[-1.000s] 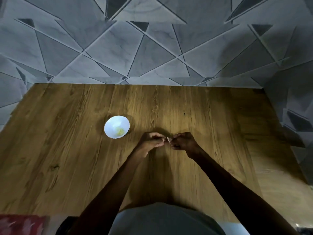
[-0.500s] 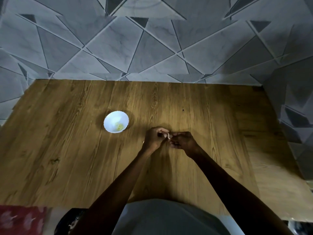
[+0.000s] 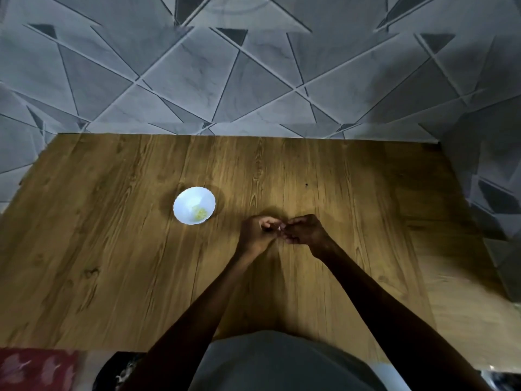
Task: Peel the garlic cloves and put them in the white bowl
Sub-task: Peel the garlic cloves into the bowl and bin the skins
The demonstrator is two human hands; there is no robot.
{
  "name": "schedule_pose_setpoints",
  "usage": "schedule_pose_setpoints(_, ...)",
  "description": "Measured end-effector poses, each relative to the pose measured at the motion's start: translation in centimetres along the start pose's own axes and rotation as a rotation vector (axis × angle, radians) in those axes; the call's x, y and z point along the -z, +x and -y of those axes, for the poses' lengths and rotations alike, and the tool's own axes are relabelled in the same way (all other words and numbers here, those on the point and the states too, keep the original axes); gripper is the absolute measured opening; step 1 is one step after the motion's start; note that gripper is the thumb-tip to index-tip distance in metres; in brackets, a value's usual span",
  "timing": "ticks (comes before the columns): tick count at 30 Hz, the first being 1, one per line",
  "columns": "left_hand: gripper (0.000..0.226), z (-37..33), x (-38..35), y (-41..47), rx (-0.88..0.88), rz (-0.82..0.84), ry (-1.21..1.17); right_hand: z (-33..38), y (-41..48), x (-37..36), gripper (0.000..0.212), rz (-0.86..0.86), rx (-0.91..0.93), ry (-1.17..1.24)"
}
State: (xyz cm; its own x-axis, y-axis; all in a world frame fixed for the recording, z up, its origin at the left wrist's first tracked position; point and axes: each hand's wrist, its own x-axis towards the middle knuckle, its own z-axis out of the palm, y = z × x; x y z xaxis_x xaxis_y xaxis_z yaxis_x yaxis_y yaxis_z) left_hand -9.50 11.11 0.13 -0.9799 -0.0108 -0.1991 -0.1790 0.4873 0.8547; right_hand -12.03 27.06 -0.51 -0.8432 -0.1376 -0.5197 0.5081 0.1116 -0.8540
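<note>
Left hand (image 3: 258,232) and right hand (image 3: 306,231) pinch one garlic clove (image 3: 279,228) between fingertips for peeling; white bowl (image 3: 186,204) waits left.

The bowl (image 3: 186,203) is white, with a faint bluish shade inside, and the bits (image 3: 200,213) in it are pale yellow. The clove (image 3: 279,228) I pinch shows only as a whitish speck. My table (image 3: 112,249) is warm brown wood, streaked with darker grain lines and a few knots, and one small black dot (image 3: 306,184) marks it. The wall (image 3: 197,80) is grey and veined like marble. Dark lines cut it into triangles, and some of the small ones are charcoal. My shirt (image 3: 276,362) is plain grey. The cloth (image 3: 33,368) at lower left is dark red with blurred pale pink leaf-like shapes.
</note>
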Motion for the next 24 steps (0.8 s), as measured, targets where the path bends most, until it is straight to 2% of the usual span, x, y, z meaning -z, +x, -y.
schedule_pose_setpoints(8,0.026,0.8,0.8,0.5,0.168,0.083,-0.220,0.0,0.7,0.1,0.022,0.061,0.037,-0.083)
schedule_pose_setpoints(17,0.019,0.9,0.5,0.7,0.130,-0.009,-0.152,0.1,0.7,-0.5,0.019,0.063,0.081,-0.104)
schedule_pose_setpoints(24,0.019,1.2,0.7,1.1,0.363,0.042,-0.473,-0.3,0.9,0.1,0.018,0.012,0.023,0.044)
